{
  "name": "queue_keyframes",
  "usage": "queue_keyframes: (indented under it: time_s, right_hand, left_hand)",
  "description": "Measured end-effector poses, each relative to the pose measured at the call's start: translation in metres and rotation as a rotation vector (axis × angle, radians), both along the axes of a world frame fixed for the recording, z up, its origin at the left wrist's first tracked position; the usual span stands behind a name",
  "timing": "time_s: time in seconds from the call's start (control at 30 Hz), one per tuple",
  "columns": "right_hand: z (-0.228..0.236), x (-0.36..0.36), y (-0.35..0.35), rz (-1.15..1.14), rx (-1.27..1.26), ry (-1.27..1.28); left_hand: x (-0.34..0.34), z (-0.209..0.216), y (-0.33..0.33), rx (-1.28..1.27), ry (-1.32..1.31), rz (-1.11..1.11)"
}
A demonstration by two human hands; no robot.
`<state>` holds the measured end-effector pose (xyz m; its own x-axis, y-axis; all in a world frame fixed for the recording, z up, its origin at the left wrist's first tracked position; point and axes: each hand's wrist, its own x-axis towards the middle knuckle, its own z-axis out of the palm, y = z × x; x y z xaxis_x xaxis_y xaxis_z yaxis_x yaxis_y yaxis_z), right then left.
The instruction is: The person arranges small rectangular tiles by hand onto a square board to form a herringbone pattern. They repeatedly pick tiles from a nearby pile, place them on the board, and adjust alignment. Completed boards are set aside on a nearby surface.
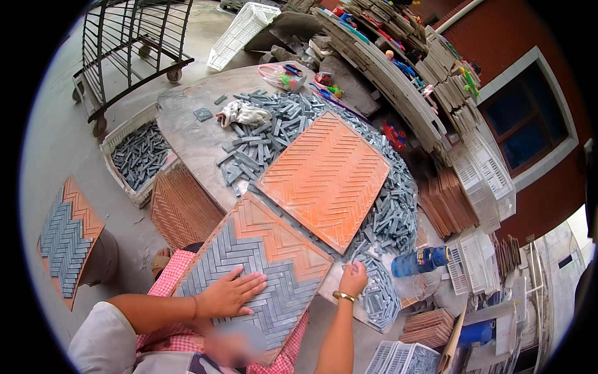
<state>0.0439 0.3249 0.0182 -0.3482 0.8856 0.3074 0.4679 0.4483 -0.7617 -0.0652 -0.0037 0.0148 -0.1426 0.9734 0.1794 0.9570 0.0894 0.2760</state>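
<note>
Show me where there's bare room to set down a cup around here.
The left end of the table is mostly bare, between the white crate and the glove. Bare floor shows between that crate and the partly filled panel at far left. It's crowded around the orange tray, with loose grey strips heaped behind it, and beside the right hand.

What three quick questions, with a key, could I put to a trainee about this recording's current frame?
1. Which hand lies spread over the grey strips in the nearest tray?
2. True or false: a gold-coloured bracelet circles the wrist of the right hand.
3. Which of these shows no grey strips set in it?
A: the nearest tray
B: the orange tray just beyond it
C: the tray at far left

Key:
1. The left hand.
2. True.
3. B.
</note>
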Motion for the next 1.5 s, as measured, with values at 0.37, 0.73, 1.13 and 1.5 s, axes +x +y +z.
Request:
queue_keyframes:
  time_s: [0.37,0.73,1.13,1.5]
  right_hand:
    - [0.026,0.026,-0.075,0.471,-0.267,-0.008]
    - [0.025,0.115,-0.156,0.295,-0.654,0.096]
    - [0.035,0.174,-0.210,0.653,-0.303,-0.241]
    - [0.026,0.147,-0.221,0.451,-0.421,-0.225]
  left_hand:
    - [0.008,0.000,-0.022,-0.023,0.001,0.023]
    - [0.013,0.017,-0.038,-0.121,0.009,0.101]
    - [0.019,0.011,-0.054,-0.093,-0.031,-0.029]
    - [0.024,0.011,-0.052,-0.054,-0.010,-0.002]
